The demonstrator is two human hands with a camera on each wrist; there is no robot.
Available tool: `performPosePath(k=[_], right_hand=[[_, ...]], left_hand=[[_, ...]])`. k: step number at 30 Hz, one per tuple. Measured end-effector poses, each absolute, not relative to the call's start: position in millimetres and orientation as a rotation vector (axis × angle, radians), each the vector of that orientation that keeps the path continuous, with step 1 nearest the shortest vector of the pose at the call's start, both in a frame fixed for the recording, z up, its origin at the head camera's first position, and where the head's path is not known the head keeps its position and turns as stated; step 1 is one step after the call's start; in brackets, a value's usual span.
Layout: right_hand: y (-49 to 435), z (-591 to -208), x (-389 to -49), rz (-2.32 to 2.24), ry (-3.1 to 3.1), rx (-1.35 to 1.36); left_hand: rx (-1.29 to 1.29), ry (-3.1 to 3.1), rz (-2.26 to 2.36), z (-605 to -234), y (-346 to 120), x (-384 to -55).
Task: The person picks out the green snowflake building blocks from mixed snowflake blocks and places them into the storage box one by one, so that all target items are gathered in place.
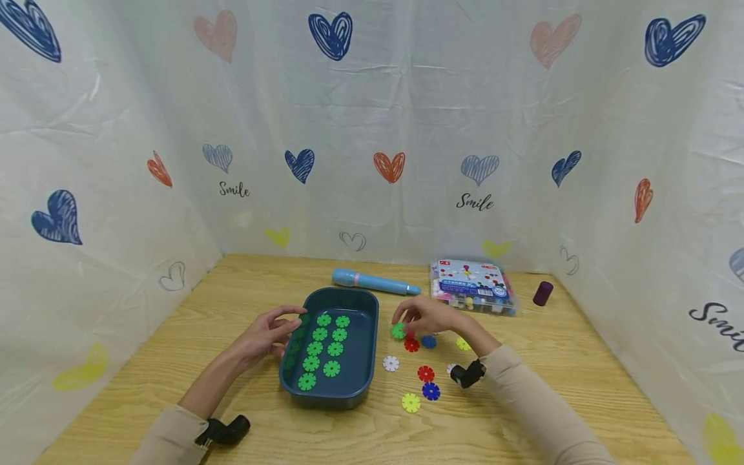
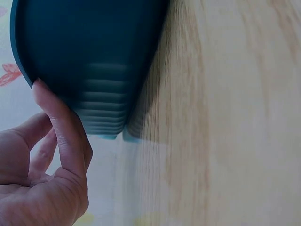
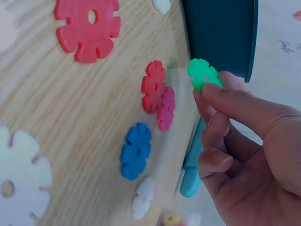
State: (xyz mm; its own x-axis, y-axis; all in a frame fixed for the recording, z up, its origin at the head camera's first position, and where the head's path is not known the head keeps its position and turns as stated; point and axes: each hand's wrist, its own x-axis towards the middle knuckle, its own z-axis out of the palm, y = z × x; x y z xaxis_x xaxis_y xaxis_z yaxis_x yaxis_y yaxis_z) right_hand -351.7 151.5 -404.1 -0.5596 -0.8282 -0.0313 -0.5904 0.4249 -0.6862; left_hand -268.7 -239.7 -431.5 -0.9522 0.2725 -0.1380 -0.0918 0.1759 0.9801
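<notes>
My right hand (image 1: 427,315) pinches a green snowflake disc (image 3: 201,74) between thumb and fingertips, to the right of the dark blue tray (image 1: 357,384). Beneath that hand, a red snowflake disc (image 3: 153,87) overlaps a pink one (image 3: 166,109) on the table. A blue snowflake disc (image 3: 136,150) lies near them. Inside the tray, several green snowflake discs (image 1: 314,348) are laid out in two rows. At the tray's left side, my left hand (image 1: 264,336) touches the rim with its fingertips, the fingers loosely bent.
More loose discs are scattered right of the tray, among them white (image 1: 391,363), red (image 1: 425,373), dark blue (image 1: 431,391) and yellow (image 1: 411,403). Behind lie a light blue pen-shaped object (image 1: 372,281), a clear box of small parts (image 1: 473,287) and a purple cylinder (image 1: 543,294). Printed curtains (image 1: 360,129) surround the table.
</notes>
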Motion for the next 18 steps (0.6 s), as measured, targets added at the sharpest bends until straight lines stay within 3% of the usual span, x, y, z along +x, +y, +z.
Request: performPosePath(k=[18], right_hand=[[152, -355, -346, -0.959, 2.305, -1.174]], left_hand=[[0.181, 2.179, 1.841, -432, -239, -269]])
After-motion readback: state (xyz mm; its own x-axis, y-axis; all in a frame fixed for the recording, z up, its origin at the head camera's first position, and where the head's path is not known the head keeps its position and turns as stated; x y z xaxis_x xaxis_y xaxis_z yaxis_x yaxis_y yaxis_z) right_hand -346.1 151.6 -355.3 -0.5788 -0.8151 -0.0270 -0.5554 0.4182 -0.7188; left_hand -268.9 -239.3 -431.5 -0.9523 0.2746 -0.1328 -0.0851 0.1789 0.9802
